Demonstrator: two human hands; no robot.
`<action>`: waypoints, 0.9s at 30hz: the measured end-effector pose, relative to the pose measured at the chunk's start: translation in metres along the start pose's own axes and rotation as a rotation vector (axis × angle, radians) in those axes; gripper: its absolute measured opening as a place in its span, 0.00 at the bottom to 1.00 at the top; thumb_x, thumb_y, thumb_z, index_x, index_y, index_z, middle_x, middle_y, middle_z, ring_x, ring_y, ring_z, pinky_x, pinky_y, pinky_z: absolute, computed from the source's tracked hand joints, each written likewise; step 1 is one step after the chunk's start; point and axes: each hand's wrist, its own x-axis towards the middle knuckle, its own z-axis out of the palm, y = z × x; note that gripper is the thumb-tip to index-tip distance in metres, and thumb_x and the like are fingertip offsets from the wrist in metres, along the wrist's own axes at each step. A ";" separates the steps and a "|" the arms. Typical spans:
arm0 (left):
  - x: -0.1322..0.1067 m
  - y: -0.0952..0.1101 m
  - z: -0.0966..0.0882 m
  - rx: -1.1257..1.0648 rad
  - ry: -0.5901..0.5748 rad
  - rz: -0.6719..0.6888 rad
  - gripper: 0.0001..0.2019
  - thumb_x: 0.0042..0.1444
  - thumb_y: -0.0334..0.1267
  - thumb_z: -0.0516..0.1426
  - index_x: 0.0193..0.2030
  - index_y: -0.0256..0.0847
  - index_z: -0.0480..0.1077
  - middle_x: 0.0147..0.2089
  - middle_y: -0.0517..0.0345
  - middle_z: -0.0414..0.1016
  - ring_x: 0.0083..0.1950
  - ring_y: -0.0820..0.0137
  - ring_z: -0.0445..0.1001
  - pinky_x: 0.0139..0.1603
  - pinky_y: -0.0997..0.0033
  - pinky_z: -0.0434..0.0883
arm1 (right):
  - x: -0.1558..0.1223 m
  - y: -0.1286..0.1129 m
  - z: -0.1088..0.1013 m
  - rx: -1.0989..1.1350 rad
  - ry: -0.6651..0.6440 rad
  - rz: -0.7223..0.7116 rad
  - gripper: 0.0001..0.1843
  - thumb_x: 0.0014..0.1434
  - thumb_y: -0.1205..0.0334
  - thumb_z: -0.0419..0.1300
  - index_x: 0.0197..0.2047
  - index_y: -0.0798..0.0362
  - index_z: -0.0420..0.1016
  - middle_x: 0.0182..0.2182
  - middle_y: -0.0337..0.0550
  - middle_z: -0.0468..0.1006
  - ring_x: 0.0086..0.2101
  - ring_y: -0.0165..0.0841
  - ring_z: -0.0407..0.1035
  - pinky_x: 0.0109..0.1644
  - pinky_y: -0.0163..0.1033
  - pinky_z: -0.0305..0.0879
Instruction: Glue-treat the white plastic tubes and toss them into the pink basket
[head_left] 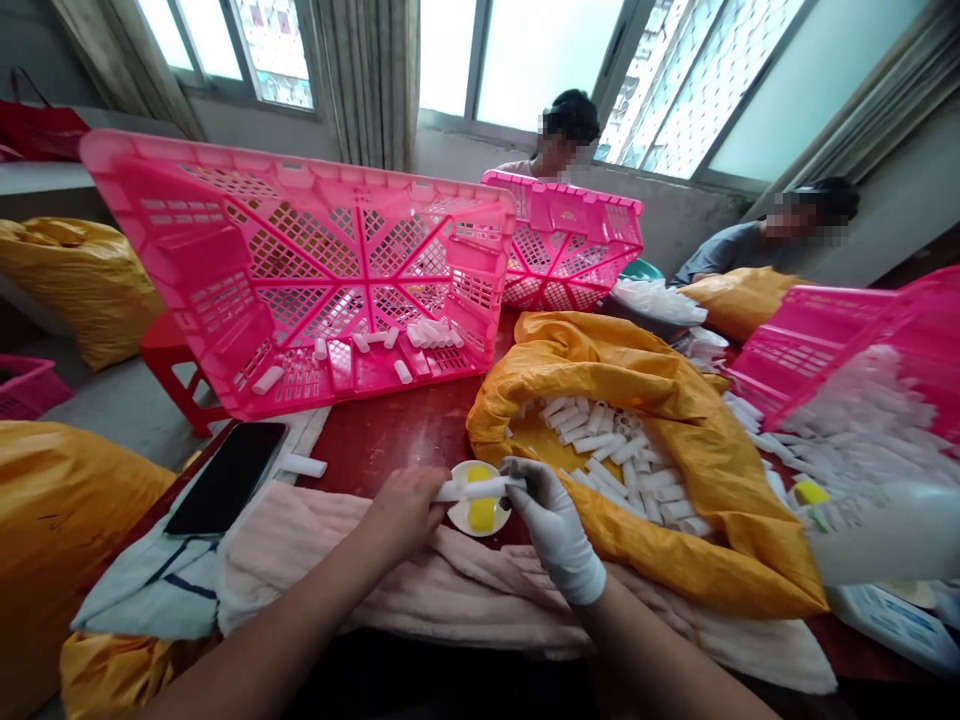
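Both my hands hold one short white plastic tube (480, 488) level between them. My left hand (409, 508), bare, closes on its left end. The gloved right hand (551, 520), with dark smudged fingertips, pinches its right end. Right below the tube is a small white bowl (459, 520) with a yellow sponge (481, 514) in it. An orange woven sack (712, 450) lies rolled open to the right, with many loose white tubes (607, 440) inside. One more white tube (304, 466) rests near the phone on the left.
A pink crate (360, 270) stands on its side ahead, several tubes in it. Behind is another pink crate (570, 235); a third (810, 340) tips at right over tubes. A phone (227, 478), pink towel (300, 530) and plastic bottle (885, 530) are nearby. Two people sit opposite.
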 end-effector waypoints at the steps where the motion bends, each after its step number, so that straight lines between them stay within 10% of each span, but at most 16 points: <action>1: -0.001 0.003 0.000 -0.049 -0.027 0.018 0.09 0.54 0.40 0.49 0.38 0.42 0.66 0.36 0.56 0.71 0.40 0.68 0.69 0.41 0.71 0.61 | 0.000 -0.002 -0.001 0.009 -0.010 -0.002 0.08 0.56 0.65 0.53 0.41 0.49 0.62 0.41 0.44 0.68 0.43 0.34 0.66 0.46 0.43 0.66; 7: -0.003 0.017 0.008 -0.064 -0.123 0.058 0.13 0.55 0.48 0.48 0.37 0.43 0.64 0.33 0.58 0.73 0.34 0.69 0.71 0.32 0.74 0.62 | 0.000 -0.023 -0.009 -0.113 -0.176 -0.169 0.06 0.56 0.66 0.55 0.39 0.50 0.66 0.41 0.43 0.69 0.44 0.34 0.65 0.50 0.43 0.63; 14: -0.005 0.038 0.017 0.010 -0.112 0.039 0.19 0.54 0.53 0.45 0.35 0.39 0.66 0.32 0.51 0.73 0.33 0.65 0.71 0.31 0.71 0.61 | -0.002 -0.028 0.008 -0.221 -0.172 0.274 0.16 0.59 0.52 0.47 0.25 0.52 0.62 0.17 0.33 0.62 0.17 0.26 0.61 0.18 0.31 0.59; 22: -0.016 0.034 0.013 -0.454 -0.451 0.095 0.21 0.50 0.56 0.49 0.32 0.39 0.68 0.29 0.60 0.73 0.28 0.73 0.69 0.25 0.78 0.60 | -0.023 -0.017 0.005 -0.231 -0.178 0.072 0.15 0.60 0.55 0.46 0.27 0.53 0.64 0.20 0.38 0.70 0.23 0.28 0.64 0.29 0.33 0.62; 27: -0.017 0.042 0.016 -0.105 -0.208 -0.051 0.17 0.54 0.47 0.47 0.38 0.36 0.67 0.33 0.49 0.74 0.33 0.65 0.71 0.32 0.71 0.64 | -0.019 -0.011 0.010 -0.273 -0.089 0.198 0.17 0.60 0.52 0.46 0.26 0.53 0.64 0.19 0.37 0.67 0.21 0.28 0.62 0.25 0.32 0.61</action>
